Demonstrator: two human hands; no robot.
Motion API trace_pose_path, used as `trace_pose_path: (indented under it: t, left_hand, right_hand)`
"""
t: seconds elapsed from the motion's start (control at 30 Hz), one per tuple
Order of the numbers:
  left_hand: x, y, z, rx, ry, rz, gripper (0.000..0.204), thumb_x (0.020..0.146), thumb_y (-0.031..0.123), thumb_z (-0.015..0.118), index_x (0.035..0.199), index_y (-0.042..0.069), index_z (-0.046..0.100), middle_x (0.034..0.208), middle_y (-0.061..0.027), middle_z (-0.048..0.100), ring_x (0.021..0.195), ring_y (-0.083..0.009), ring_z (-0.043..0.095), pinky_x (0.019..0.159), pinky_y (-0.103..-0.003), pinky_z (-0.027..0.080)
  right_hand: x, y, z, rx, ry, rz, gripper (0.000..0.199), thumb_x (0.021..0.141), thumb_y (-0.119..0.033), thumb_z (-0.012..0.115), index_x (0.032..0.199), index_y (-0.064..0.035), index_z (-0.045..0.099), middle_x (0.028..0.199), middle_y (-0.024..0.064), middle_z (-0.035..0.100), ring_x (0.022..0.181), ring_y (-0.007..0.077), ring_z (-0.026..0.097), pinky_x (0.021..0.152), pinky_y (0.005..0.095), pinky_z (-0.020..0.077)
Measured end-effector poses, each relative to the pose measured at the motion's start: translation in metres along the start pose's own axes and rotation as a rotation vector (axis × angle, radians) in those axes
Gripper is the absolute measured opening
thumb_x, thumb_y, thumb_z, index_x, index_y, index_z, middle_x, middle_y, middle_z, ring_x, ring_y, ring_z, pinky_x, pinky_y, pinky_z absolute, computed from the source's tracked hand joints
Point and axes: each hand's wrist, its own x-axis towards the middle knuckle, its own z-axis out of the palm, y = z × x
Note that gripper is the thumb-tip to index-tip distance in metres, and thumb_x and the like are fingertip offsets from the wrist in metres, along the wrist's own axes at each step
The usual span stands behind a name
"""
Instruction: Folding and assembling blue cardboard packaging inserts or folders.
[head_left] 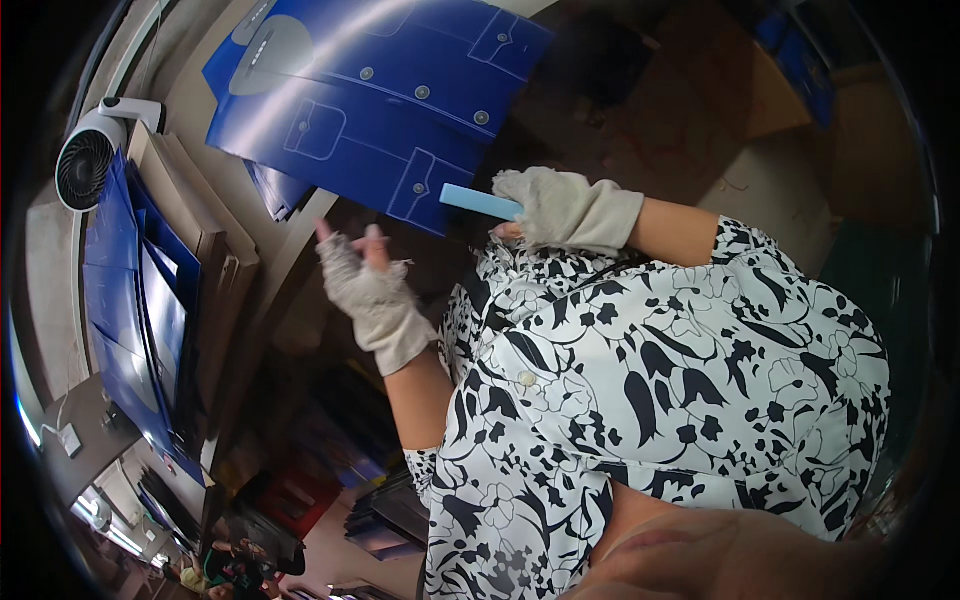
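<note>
Right hand, in a pale fingerless glove, clenched around a light blue flat scraper-like tool, blade end projecting toward the printed sheet. Left hand, likewise gloved, released and empty, fingers spread, raised just below the sheet's lower edge without touching it. Large blue printed cardboard sheet, shirt-pattern artwork with pockets and buttons, lying tilted on the worktable. Stack of similar blue sheets along the left side, beside a white desk fan. Black-and-white floral blouse filling the lower right.

Judged advisable: steady the sheet with the free hand before applying the tool, keep the blade flat to the board, and press evenly along the fold line to avoid scuffing the print.
</note>
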Motion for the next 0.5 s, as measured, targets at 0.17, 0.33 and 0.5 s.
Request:
trace_pose_path:
  t: [0.17,0.33,0.5]
  left_hand:
    - [0.056,0.074,-0.013,0.259,0.077,0.460,0.057,0.091,0.014,0.064,0.139,-0.007,0.042,0.110,-0.0133,0.061,0.092,-0.0210,0.061,0.085,-0.032,0.050]
    - [0.164,0.084,-0.006,1.055,0.039,0.710,0.056,0.095,0.032,0.053,0.137,-0.005,0.047,0.132,-0.0289,0.052,0.129,-0.0390,0.045,0.110,-0.044,0.032]
    - [0.232,0.082,0.001,1.148,-0.208,0.320,0.061,0.095,0.046,0.049,0.138,0.003,0.048,0.133,-0.0235,0.054,0.124,-0.0391,0.051,0.104,-0.043,0.041]
  right_hand:
    - [-0.012,0.074,-0.017,0.265,-0.054,-0.142,0.046,0.079,-0.032,0.077,0.108,-0.0001,0.059,0.094,0.0112,0.058,0.078,0.0276,0.062,0.071,0.0363,0.0501]
    - [-0.043,0.053,-0.015,1.187,0.190,0.243,0.047,0.080,-0.020,0.068,0.118,0.0031,0.053,0.095,0.0129,0.061,0.086,0.0196,0.063,0.076,0.0329,0.0550]
    - [-0.037,0.016,-0.014,1.195,0.233,0.136,0.053,0.083,-0.022,0.067,0.126,0.0049,0.050,0.100,0.0136,0.062,0.086,0.0196,0.064,0.079,0.0342,0.0523]
